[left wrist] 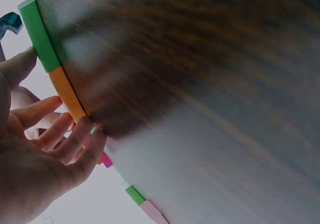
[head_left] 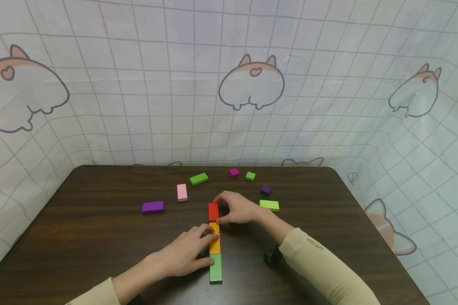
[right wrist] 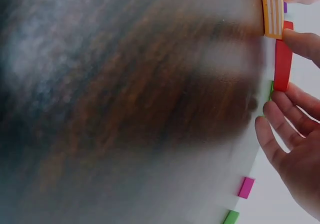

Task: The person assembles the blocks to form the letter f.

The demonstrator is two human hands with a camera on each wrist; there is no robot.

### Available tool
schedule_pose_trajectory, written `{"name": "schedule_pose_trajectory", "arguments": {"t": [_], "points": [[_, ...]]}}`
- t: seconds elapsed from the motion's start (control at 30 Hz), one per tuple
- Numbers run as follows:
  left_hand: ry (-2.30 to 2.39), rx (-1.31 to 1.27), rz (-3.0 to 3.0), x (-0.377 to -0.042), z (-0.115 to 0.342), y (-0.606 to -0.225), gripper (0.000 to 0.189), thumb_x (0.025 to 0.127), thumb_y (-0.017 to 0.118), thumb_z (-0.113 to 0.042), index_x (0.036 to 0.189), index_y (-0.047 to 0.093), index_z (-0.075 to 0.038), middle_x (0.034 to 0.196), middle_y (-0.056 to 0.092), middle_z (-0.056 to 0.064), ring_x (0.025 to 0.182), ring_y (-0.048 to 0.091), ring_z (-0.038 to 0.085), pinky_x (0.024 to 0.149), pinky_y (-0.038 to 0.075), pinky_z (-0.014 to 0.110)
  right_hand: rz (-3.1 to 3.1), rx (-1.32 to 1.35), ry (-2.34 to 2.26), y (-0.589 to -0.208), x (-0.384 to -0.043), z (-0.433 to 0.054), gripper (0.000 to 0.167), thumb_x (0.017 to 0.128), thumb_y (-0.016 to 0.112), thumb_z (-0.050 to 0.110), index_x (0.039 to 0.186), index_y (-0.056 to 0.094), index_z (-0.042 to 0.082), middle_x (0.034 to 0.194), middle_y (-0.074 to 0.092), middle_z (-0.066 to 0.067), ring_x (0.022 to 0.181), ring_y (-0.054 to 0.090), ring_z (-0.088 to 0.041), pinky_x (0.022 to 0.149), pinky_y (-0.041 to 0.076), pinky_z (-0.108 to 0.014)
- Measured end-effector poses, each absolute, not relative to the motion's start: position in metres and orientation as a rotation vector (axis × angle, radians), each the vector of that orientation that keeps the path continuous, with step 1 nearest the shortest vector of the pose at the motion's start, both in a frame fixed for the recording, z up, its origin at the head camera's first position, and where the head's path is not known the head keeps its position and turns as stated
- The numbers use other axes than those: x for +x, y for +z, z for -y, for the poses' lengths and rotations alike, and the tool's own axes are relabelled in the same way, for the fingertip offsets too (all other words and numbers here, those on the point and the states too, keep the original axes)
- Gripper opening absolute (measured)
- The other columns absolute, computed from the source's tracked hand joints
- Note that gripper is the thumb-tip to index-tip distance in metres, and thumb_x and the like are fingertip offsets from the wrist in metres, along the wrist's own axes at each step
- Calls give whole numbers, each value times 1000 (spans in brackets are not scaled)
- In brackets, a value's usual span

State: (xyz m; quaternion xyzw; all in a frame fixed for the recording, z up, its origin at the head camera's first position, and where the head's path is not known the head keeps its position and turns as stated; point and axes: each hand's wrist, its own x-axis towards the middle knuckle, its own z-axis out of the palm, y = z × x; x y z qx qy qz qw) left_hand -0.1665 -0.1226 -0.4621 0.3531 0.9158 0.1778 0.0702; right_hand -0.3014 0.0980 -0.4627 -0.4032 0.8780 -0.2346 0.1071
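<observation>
Three blocks lie end to end in a line on the dark table: a red block (head_left: 213, 211) at the far end, an orange block (head_left: 215, 246) in the middle and a green block (head_left: 215, 271) nearest the body. My right hand (head_left: 238, 208) pinches the red block lengthwise, thumb at the end by the orange block, index finger at the far end. From the left side, my left hand (head_left: 185, 253) rests its fingertips on the orange block, while its thumb touches the green block. In the right wrist view, pale stripes show on the orange block's side (right wrist: 272, 11).
Farther back on the wood-grain table (head_left: 99, 237) lie a purple block (head_left: 153, 207), a pink block (head_left: 182, 192), a green block (head_left: 199, 179) and several small ones. A lime block (head_left: 269, 205) sits just beyond my right wrist. A patterned cloth (head_left: 156, 84) hangs behind the table.
</observation>
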Motion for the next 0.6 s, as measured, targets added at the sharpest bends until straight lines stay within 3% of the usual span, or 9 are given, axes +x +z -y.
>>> {"name": "schedule_pose_trajectory", "arguments": {"t": [0.6], "points": [[537,1080,-2769,-166,123,-463,58,98,71,-41,144,58,-8,140,49,8,122,52,26,96,50,49,-2553,-1165,-690,-465,-300,-101,51,93,76,26,136,59,5,129,61,-6,119,56,-21,105,45,-38]]}}
